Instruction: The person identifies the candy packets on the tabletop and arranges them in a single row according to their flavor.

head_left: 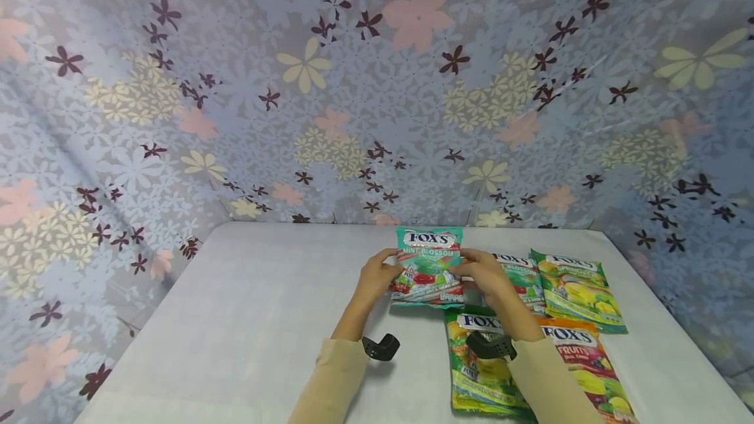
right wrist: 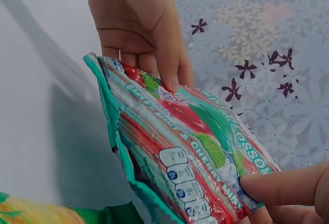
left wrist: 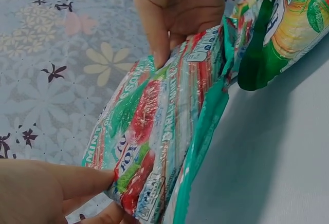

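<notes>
A teal and red bag of mint candy [head_left: 428,270], marked Fox's Mint Blossom, is held between both hands above the far part of the table. My left hand [head_left: 377,278] grips its left side, thumb on the printed front and fingers behind. On the opposite side my right hand [head_left: 484,273] pinches the bag the same way. In the left wrist view the bag [left wrist: 149,126] is tilted, and a shadow falls on the table beside it. The right wrist view shows the bag's lower sealed edge hanging over the white surface, with both thumbs [right wrist: 277,185] pressing the front.
Right of the hands lie a second mint candy bag [head_left: 518,280], partly hidden by the right hand, and a yellow-green bag [head_left: 580,290]. Nearer are a green bag [head_left: 483,378] and an orange-red fruits bag [head_left: 589,371], under the right forearm. A floral cloth [head_left: 330,116] rises behind the white table [head_left: 253,319].
</notes>
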